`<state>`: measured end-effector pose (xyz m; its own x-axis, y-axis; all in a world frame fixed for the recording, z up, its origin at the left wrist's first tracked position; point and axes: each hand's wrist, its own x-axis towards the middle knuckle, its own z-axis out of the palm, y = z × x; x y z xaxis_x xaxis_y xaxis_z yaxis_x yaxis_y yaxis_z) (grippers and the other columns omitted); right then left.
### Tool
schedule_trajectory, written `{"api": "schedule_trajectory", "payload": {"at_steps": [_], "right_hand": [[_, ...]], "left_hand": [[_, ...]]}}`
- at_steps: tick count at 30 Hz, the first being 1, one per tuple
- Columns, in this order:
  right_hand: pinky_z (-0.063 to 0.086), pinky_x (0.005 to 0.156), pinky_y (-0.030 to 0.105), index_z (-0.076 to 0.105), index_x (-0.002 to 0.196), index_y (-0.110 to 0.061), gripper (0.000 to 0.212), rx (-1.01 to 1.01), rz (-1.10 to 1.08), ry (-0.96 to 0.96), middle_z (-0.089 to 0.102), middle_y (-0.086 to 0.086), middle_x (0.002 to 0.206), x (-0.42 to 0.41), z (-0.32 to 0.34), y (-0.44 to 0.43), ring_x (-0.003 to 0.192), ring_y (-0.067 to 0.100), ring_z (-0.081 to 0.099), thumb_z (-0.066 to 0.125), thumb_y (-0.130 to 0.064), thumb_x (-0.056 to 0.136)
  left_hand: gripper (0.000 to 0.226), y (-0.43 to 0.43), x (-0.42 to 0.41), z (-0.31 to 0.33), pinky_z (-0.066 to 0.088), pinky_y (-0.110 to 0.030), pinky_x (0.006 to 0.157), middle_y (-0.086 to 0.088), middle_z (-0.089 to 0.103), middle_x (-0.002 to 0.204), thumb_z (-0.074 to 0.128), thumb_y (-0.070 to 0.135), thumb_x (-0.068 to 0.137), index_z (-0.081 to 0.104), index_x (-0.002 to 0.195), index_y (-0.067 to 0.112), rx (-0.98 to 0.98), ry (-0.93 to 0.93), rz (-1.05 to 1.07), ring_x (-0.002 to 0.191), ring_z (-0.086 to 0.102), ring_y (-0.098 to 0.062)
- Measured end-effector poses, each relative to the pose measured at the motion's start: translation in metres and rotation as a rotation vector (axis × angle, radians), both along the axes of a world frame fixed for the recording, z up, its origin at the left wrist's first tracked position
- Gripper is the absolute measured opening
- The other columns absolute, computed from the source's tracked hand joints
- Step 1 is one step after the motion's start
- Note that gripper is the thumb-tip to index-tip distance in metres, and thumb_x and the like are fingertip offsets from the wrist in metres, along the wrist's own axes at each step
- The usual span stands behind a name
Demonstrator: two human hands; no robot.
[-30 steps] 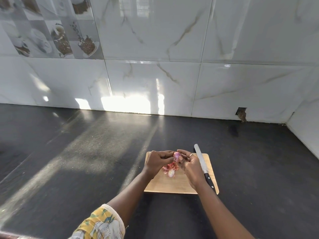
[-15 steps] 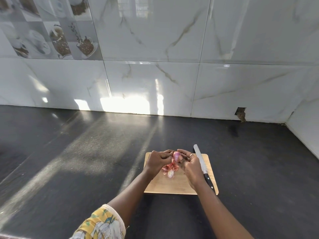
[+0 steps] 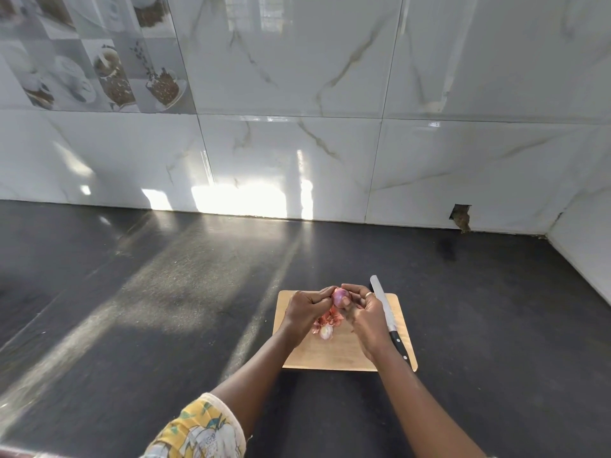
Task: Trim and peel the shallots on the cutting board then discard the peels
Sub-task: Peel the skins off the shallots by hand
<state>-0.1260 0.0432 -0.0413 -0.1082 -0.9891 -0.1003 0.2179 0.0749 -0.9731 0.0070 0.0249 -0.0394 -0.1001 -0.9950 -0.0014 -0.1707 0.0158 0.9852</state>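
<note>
Both hands pinch a purple shallot [image 3: 340,297] above the cutting board [image 3: 334,353]: left hand [image 3: 305,309] apparently working the skin, right hand [image 3: 365,314] steadying it. Loose peels [image 3: 327,320] could scatter onto the counter [image 3: 165,292], and the knife [image 3: 386,320] lies just beside the right hand.

Yellow floral sleeve [image 3: 198,431] (white-edged) and a finger ring [image 3: 368,294]

"What are the hands doing?"

"The left hand [image 3: 305,307] and the right hand [image 3: 368,314] both pinch a pink shallot [image 3: 340,296] over the wooden cutting board [image 3: 330,355]."

"What lies on the board?"

"A little heap of red peels [image 3: 329,320], with a pale peeled shallot [image 3: 325,331] just beside it. A knife [image 3: 388,320] lies along the right side. The board sits on a dark counter [image 3: 165,292]."
</note>
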Motion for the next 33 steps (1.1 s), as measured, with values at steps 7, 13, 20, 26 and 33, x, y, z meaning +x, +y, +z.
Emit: {"api": "schedule_trajectory", "payload": {"at_steps": [7,13,20,26,33], "right_hand": [[0.055,0.083,0.030,0.062,0.102,-0.013,0.016,0.015,-0.005,-0.016,0.069,0.010,0.102,0.002,-0.002,0.002,0.100,0.020,0.066,0.065,-0.008,0.088],[0.053,0.091,0.037,0.061,0.102,-0.013,0.016,0.017,-0.008,-0.059,0.070,0.009,0.101,0.003,-0.001,0.001,0.102,0.022,0.066,0.065,-0.008,0.088],[0.052,0.093,0.038,0.060,0.106,-0.009,0.017,0.019,-0.025,-0.053,0.069,0.008,0.102,0.006,0.003,0.002,0.103,0.021,0.065,0.061,-0.006,0.089],[0.052,0.094,0.039,0.061,0.100,-0.013,0.017,0.038,-0.045,-0.043,0.069,0.007,0.100,0.007,0.002,0.001,0.104,0.022,0.064,0.059,0.000,0.089],[0.053,0.094,0.041,0.061,0.104,-0.014,0.017,0.041,-0.062,0.023,0.069,0.007,0.104,0.008,0.001,-0.001,0.104,0.022,0.065,0.063,-0.007,0.088]], "left_hand": [[0.023,0.005,-0.003,0.000,0.044,-0.026,0.063,0.002,0.067,0.074,0.063,0.021,0.073,0.075,0.093,0.017,0.082,0.146,-0.009,0.069,0.055,-0.010],[0.041,0.006,-0.006,-0.005,0.028,-0.023,0.050,0.003,0.062,0.068,0.067,0.036,0.062,0.075,0.089,0.007,0.221,0.264,0.026,0.057,0.040,-0.013],[0.022,0.002,-0.007,-0.009,0.044,-0.024,0.071,-0.004,0.067,0.113,0.061,0.009,0.085,0.066,0.084,-0.011,0.259,0.366,0.044,0.089,0.062,-0.011],[0.019,0.007,-0.014,-0.001,0.048,-0.022,0.065,-0.008,0.067,0.114,0.056,0.003,0.087,0.072,0.079,0.002,0.252,0.430,0.084,0.068,0.061,-0.005],[0.030,0.008,-0.014,-0.003,0.046,-0.021,0.064,0.003,0.069,0.078,0.056,0.001,0.079,0.073,0.101,0.011,0.190,0.283,0.184,0.064,0.056,-0.005]]}}
